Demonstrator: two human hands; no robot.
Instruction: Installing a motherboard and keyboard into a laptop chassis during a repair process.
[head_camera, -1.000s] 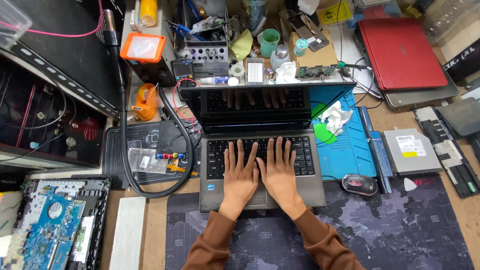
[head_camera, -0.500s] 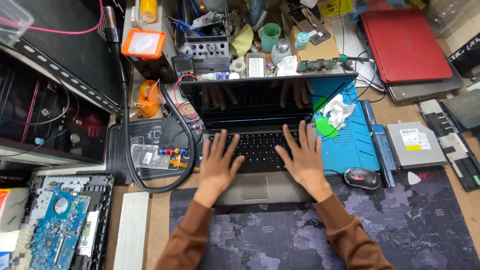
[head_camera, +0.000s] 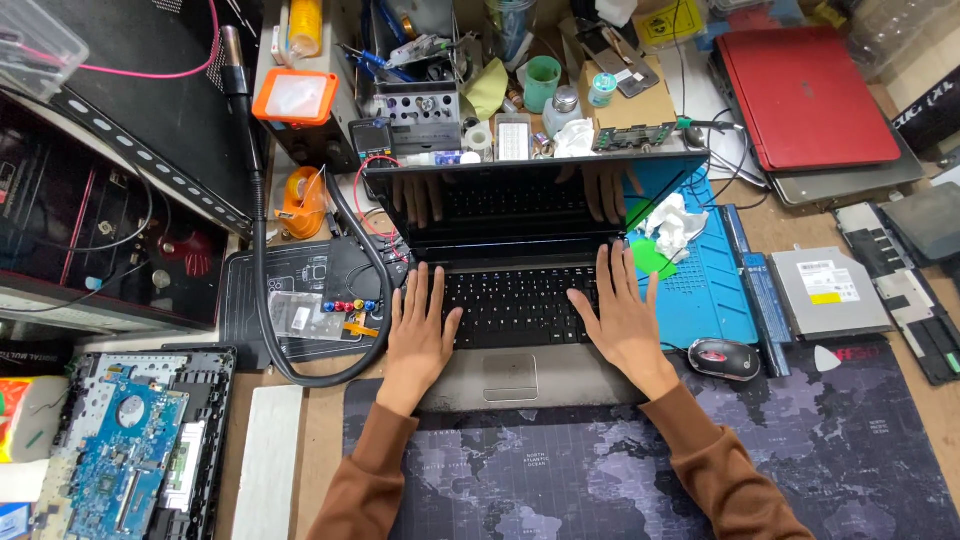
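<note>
Cluttered bench; left hand (head_camera: 420, 325), right hand (head_camera: 625, 320) splayed flat, empty, on grey laptop (head_camera: 520, 375).

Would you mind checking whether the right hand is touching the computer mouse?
Apart. The head view shows the right hand resting on the open laptop, with bare blue mat between it and the mouse.

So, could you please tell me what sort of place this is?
Probably an electronics repair bench: an open laptop under both hands, a bare blue circuit board at the left, a loose optical drive on the right, tools and parts crowding the back.
</note>
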